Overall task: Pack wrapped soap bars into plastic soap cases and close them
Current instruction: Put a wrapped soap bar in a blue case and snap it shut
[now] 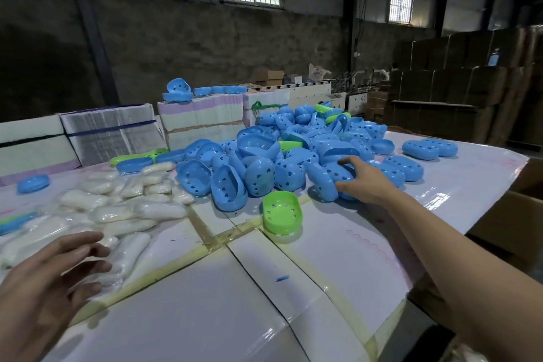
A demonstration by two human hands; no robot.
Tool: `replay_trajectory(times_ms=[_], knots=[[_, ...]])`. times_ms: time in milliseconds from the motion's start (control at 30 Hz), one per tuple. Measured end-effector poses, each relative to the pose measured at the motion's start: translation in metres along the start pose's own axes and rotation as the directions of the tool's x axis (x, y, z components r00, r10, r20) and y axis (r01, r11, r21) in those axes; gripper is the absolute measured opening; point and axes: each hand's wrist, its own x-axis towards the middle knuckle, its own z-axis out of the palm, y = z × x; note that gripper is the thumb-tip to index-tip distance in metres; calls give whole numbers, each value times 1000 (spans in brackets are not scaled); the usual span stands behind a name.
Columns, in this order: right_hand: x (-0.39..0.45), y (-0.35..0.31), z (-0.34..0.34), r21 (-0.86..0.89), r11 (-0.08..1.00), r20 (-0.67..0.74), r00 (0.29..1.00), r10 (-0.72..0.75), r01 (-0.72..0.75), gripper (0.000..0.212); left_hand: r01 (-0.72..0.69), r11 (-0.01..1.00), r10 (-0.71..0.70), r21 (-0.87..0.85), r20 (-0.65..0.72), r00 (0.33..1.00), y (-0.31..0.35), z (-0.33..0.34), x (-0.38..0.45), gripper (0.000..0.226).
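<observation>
Right hand fingers curl onto a blue heart-punched plastic soap case in the worktop heap, looks gripped I think. Light, stiff, slick shells; grab by the rim. Left hand hovers spread over soft wrapped white soap bars.

a: what can't you make out?
b: the left hand is smeared with blur and cut by the bottom-left edge, so whether it touches the wrapped soap bars is unclear.
a: and the right hand?
b: its fingertips sink among the blue soap cases; which case they grip, i can't tell.
a: elsewhere?
b: the cardboard box runs off the right edge, and the far machine is too small to read.
</observation>
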Motion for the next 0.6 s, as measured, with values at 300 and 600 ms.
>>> replay_trajectory(times_ms=[300, 600], knots=[[-1, -2, 5, -152, 987, -74, 996, 48, -59, 73, -8, 999, 7, 33, 13, 1000, 19, 15, -9, 25], [-6, -4, 16, -330, 943, -28, 999, 20, -28, 76, 73, 997, -74, -28, -27, 997, 24, 28, -1, 57]])
